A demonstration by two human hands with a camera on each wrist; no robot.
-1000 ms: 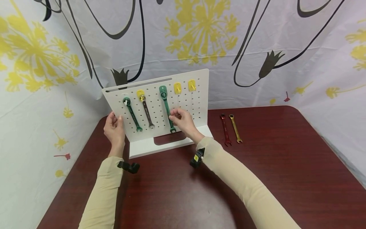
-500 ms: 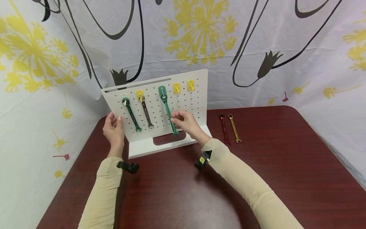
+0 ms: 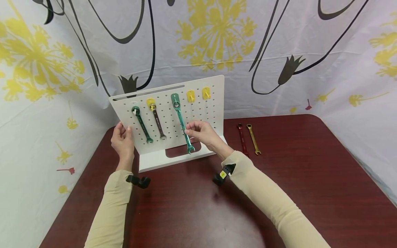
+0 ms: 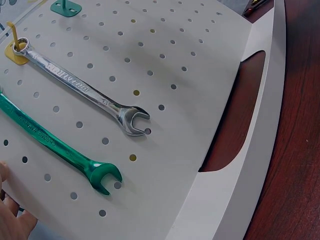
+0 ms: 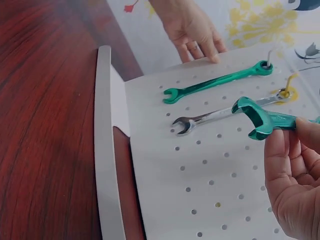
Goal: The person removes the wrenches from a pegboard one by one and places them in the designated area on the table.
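At its left edge, the white pegboard (image 3: 201,117) is gripped by my left hand (image 3: 124,141), thumb in front. My right hand (image 3: 206,136) pinches the shaft of a green wrench (image 3: 181,119); its open jaw end stands off the board, in front of the lower cutout. The ring end overlaps the green hook (image 3: 174,97); whether it is on the peg I cannot tell. On the board's left part hang another green wrench (image 3: 142,125) and a silver wrench (image 3: 159,122), the latter on a yellow hook (image 3: 150,101). The right wrist view shows the pinched wrench (image 5: 260,120) close up.
Two yellow hooks, one (image 3: 190,96) and another (image 3: 206,92), hold no wrench. Right of the board, a red wrench (image 3: 243,139) and a gold wrench (image 3: 253,139) lie on the dark red table (image 3: 294,165). A patterned cloth (image 3: 198,41) hangs behind.
The pinched green wrench's jaw end has come down and outward from the board. My right hand has shifted slightly right with it; my left hand stays at the board's edge.
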